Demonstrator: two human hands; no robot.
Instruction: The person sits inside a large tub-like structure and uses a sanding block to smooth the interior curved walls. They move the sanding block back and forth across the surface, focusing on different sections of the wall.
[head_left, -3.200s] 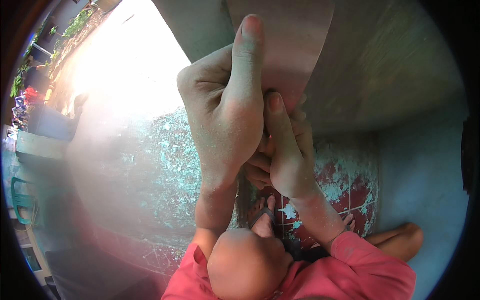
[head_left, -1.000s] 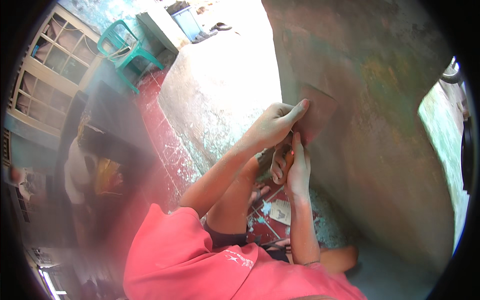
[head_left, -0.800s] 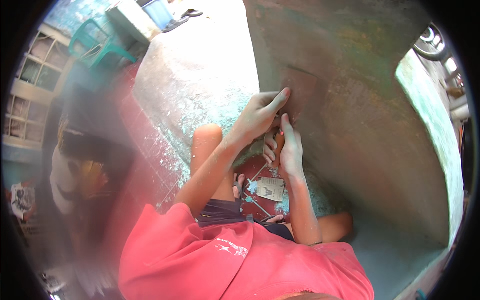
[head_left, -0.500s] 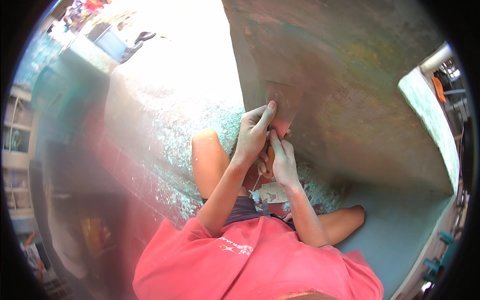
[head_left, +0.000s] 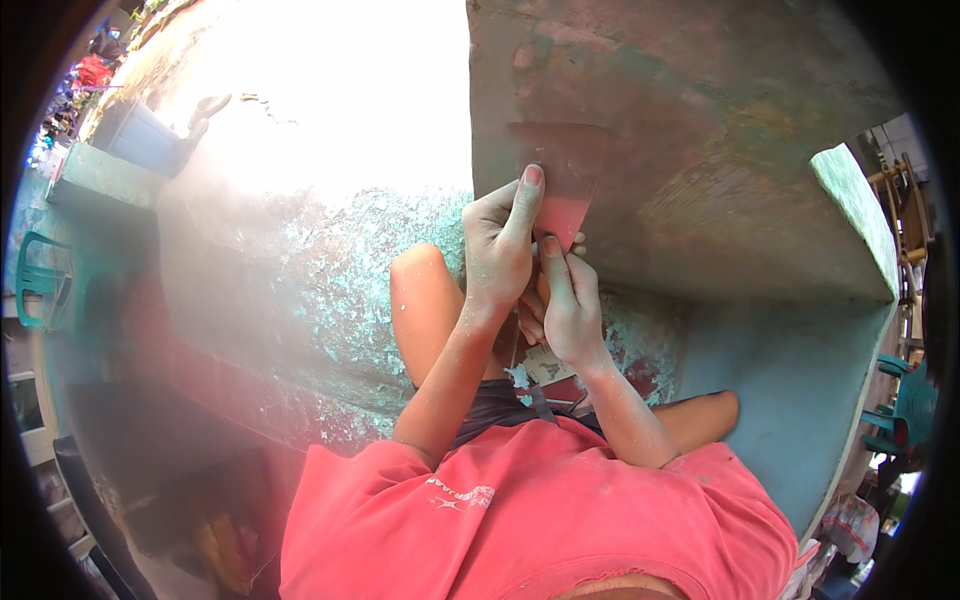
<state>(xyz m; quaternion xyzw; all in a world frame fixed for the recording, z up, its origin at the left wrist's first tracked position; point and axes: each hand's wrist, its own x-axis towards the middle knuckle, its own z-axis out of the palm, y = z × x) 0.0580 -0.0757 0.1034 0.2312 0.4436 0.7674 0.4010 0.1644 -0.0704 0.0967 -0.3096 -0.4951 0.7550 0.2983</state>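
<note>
A putty knife (head_left: 572, 170) with a broad, flared metal blade stands between my hands, its wide edge turned up against the stained wall. The blade mirrors the red of my shirt. My left hand (head_left: 500, 235) grips it from the left, thumb pressed along the blade's side. Lower down, my right hand (head_left: 572, 305) is closed around its narrow end, thumb pointing up. Most of the handle is hidden behind my fingers. Pale dust coats both hands and forearms.
The worn wall (head_left: 700, 150) rises close ahead and to the right. Flaking turquoise paint (head_left: 365, 290) covers the surface at left, with loose chips (head_left: 518, 377) and a printed paper (head_left: 548, 366) between my legs. A green chair (head_left: 45, 280) stands far left, another chair (head_left: 905, 405) far right.
Both hands and the putty knife have shifted slightly higher in the picture, still in the same two-handed grip. The whole view has tilted, bringing more of both chairs into sight.
</note>
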